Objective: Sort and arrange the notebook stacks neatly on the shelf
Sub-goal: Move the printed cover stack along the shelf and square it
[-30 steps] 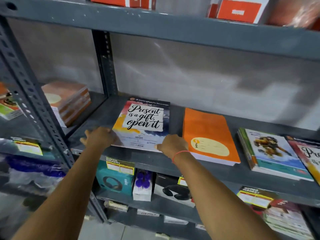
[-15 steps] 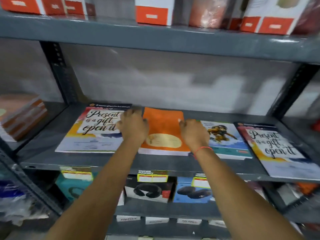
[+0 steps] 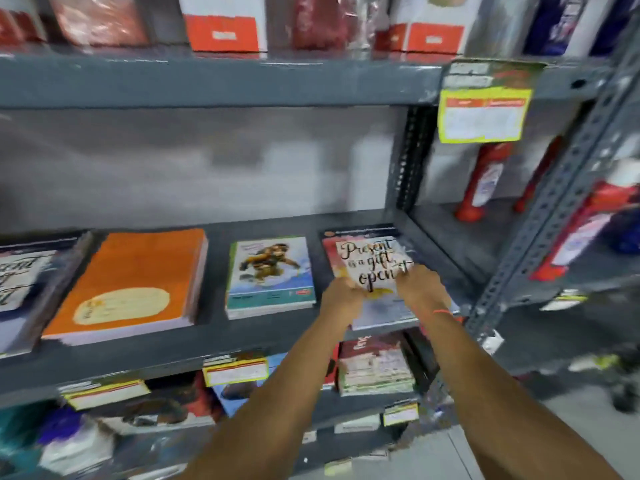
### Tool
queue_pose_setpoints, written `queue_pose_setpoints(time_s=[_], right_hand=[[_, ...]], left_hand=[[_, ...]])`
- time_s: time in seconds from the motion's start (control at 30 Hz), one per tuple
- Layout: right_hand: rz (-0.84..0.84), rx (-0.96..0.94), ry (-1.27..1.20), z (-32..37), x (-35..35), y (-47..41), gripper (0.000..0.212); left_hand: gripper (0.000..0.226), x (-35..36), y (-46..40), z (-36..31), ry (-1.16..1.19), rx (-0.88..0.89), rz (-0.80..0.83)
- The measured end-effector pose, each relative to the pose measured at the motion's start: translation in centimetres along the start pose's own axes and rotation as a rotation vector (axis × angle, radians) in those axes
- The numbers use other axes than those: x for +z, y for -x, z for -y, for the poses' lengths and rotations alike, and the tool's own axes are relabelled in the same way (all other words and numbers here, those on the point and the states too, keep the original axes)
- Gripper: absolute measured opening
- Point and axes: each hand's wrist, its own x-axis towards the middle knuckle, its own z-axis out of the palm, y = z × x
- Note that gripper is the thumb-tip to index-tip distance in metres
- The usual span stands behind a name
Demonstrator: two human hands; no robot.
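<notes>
Several notebook stacks lie flat on a grey metal shelf (image 3: 242, 337). At the right end is a stack with a "Present is a gift, open it" cover (image 3: 370, 258). My left hand (image 3: 341, 294) rests on its left edge and my right hand (image 3: 420, 287) on its right side, both pressing on the stack. To the left lie a stack with a cartoon figure cover (image 3: 270, 271), a thick orange stack (image 3: 131, 282), and another "Present" stack (image 3: 20, 278) cut off at the frame's left edge.
A grey perforated upright (image 3: 412, 157) stands just behind the right stack, and a slanted post (image 3: 540, 223) lies further right. Red and white boxes (image 3: 225, 26) fill the shelf above. A yellow price tag (image 3: 485, 114) hangs there. Packaged goods sit on lower shelves.
Both hands have left the orange stack and moved right onto the right-hand "Present" stack. The view has swung right with them.
</notes>
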Motion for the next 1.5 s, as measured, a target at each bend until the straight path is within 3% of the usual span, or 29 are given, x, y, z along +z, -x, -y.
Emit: queue_pose_setpoints(time_s=[0.1, 0.2, 0.3, 0.43, 0.57, 0.67, 0.83, 1.0, 1.17, 1.33, 1.5], right_hand=[[0.031, 0.082, -0.010, -4.1, -0.6, -1.6, 0.036], [0.069, 0.152, -0.064, -6.9, -0.2, -2.3, 0.036], [0.078, 0.114, -0.007, -7.6, -0.5, -2.4, 0.038], [-0.005, 0.292, -0.263, -8.0, -0.9, -3.3, 0.031], [0.019, 0.415, -0.449, -8.0, -1.6, -4.1, 0.029], [0.082, 0.429, -0.642, -7.7, -2.2, -3.9, 0.014], [0.089, 0.369, -0.802, -5.8, -4.5, -3.5, 0.034], [0.052, 0.281, -0.970, -0.1, -5.6, -1.1, 0.031], [0.187, 0.100, -1.110, 8.8, -2.8, 4.3, 0.029], [0.306, -0.064, -1.108, 20.2, 5.6, 12.5, 0.030], [0.439, -0.046, -1.112, 30.1, 16.4, 20.5, 0.031]], left_hand=[[0.010, 2.9, -0.8, 0.4, -0.013, -0.065, 0.040], [0.041, 3.8, -1.6, 1.0, -0.012, -0.122, -0.056], [0.047, 4.0, -2.4, 1.4, 0.048, -0.191, -0.146], [0.042, 4.0, -3.1, 1.9, 0.156, -0.267, -0.179], [0.027, 3.9, -3.3, 1.3, 0.208, -0.196, -0.213], [0.029, 3.1, -3.1, 0.1, 0.184, -0.100, -0.227], [0.024, -0.5, -2.4, -2.2, 0.058, 0.055, -0.260], [0.021, -7.0, -0.5, -2.2, 0.055, 0.160, -0.243], [0.031, -17.4, 2.4, 1.9, 0.209, 0.212, -0.349], [0.035, -31.3, 6.9, 10.6, 0.178, 0.192, -0.473], [0.042, -43.6, 10.9, 20.1, 0.192, 0.173, -0.606]])
